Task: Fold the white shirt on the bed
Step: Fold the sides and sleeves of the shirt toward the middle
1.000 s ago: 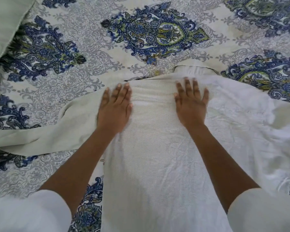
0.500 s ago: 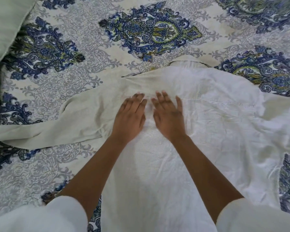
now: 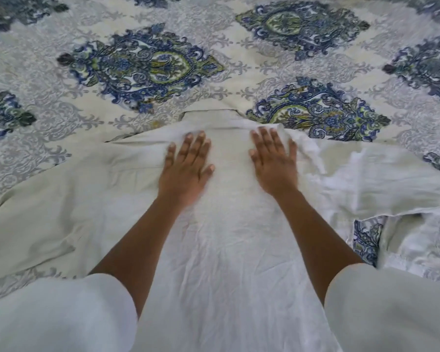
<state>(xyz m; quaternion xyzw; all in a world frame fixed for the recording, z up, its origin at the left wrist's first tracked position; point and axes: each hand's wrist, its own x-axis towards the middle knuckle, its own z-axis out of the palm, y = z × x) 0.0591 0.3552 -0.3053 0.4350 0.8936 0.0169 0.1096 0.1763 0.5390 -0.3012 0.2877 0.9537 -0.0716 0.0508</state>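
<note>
The white shirt (image 3: 229, 250) lies spread flat on the bed, collar (image 3: 211, 118) pointing away from me and its sleeves stretched out to the left (image 3: 36, 212) and right (image 3: 391, 179). My left hand (image 3: 186, 166) rests palm down on the shirt just below the collar, fingers apart. My right hand (image 3: 274, 161) lies flat a hand's width to its right, also near the collar, holding nothing. The cloth by my right fingertips is bunched into small wrinkles.
The bed is covered by a cream bedspread (image 3: 148, 67) with blue and green ornamental medallions. A patch of the bedspread (image 3: 366, 237) shows through between the shirt's body and its right sleeve. My own white sleeves fill the bottom corners.
My hands, side by side in the shirt's middle half a second ago, have slid apart and up towards the collar. The view has shifted, and the shirt looks flatter.
</note>
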